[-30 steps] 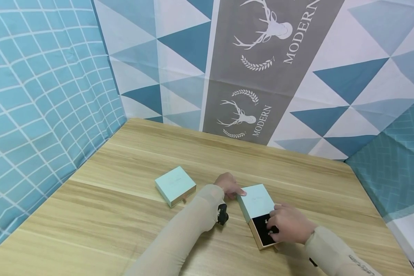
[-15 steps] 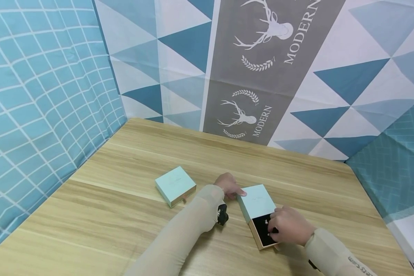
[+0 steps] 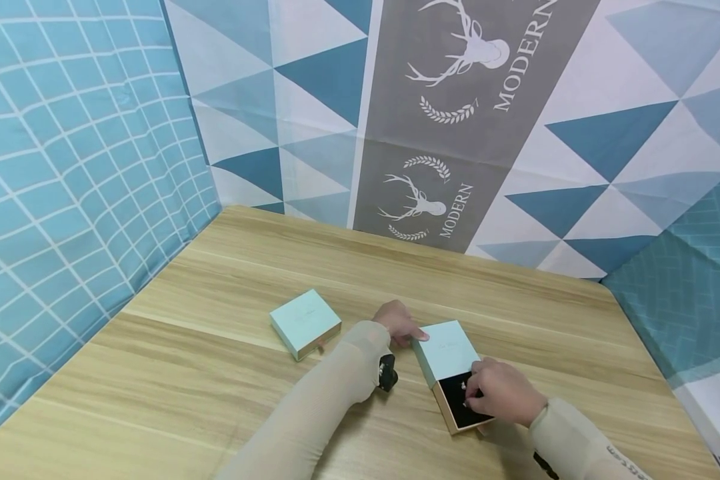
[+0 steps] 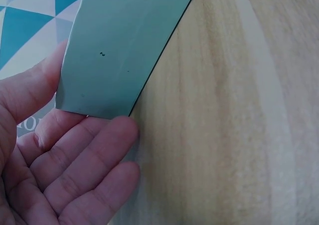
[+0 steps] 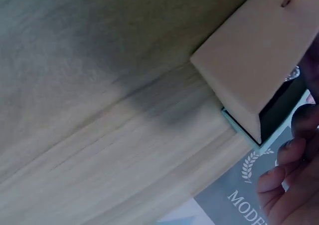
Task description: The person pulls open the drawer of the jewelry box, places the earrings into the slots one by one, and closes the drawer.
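A pale mint jewellery box [image 3: 447, 350] lies on the table with its drawer [image 3: 446, 410] pulled out toward me. My left hand [image 3: 398, 322] holds the far left corner of its sleeve, thumb on top and fingers at the end. In the left wrist view the fingers [image 4: 107, 147] bend against the box end. Over the drawer's black insert is my right hand [image 3: 505, 393], thumb and fingertips pinched on a small shiny piece of jewellery [image 3: 465, 404]. Another shiny piece [image 3: 463, 385] sits above it. The right wrist view shows the drawer's tan front [image 5: 249, 55] and a clear gem [image 5: 293, 74].
A second mint box [image 3: 305, 317], closed, lies to the left on the wooden table [image 3: 216, 373]. Patterned cloth walls [image 3: 318, 167] rise along the table's back and sides. My left sleeve [image 3: 312, 407] crosses the front of the table.
The right hand's fingers shift slightly over the drawer, uncovering more of the black insert at its near right corner. The left hand and both boxes stay where they were.
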`<state>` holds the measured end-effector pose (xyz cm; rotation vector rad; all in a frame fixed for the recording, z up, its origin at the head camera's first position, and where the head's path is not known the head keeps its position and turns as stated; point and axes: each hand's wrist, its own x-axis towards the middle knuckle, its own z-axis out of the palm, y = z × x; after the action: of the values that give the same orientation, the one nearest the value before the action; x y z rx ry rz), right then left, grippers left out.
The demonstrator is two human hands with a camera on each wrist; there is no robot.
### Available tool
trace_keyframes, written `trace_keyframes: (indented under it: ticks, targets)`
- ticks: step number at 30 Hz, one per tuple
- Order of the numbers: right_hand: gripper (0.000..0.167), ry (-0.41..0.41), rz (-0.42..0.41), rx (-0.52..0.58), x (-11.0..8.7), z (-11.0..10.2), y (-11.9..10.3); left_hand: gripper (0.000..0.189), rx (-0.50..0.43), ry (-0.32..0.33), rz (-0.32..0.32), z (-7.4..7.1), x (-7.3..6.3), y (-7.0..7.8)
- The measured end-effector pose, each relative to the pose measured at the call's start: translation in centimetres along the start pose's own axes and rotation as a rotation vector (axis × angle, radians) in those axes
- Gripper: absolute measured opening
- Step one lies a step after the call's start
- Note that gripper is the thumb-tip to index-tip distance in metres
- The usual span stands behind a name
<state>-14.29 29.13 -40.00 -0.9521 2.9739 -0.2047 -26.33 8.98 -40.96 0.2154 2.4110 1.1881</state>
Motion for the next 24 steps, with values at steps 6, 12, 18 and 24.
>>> trace_keyframes:
  ticks: [6,12,18,24]
  targets:
    - [0.011,-0.009,0.067,0.035,0.1,-0.1,-0.2,0.030,-0.011,-0.010,-0.010,-0.1,0.1,0.0]
    - [0.012,-0.067,0.181,0.078,0.5,-0.2,-0.7,0.030,-0.013,-0.008,-0.009,-0.1,0.0,-0.1]
    - [0.015,-0.102,0.253,0.118,1.1,-0.2,-1.1,0.030,0.003,-0.004,-0.015,-0.3,-0.1,0.0]
    - [0.011,-0.092,0.256,0.416,0.3,-0.4,-0.3,0.031,-0.005,-0.005,-0.005,-0.1,-0.3,0.1]
